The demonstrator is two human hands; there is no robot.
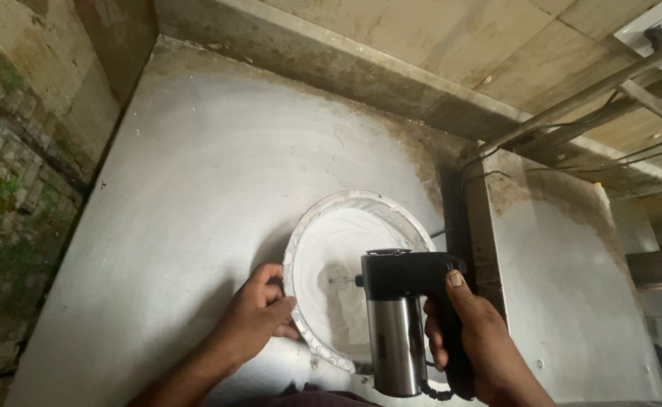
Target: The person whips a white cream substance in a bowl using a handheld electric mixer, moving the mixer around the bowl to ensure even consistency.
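Our right hand (474, 339) fingers grip the black-and-steel hand mixer (402, 316) over white cream; our left hand (259, 316) fingers clasp the bowl (361, 202) rim on the steel desk (195, 188).

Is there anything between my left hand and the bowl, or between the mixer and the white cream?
Nothing visible. The left hand already grips the bowl at its near left rim, and the right hand holds the hand mixer right over the white cream, with its beater shaft reaching into the bowl unobstructed.

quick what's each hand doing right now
left hand: closed on the rim of the bowl of white cream
right hand: closed around the hand mixer
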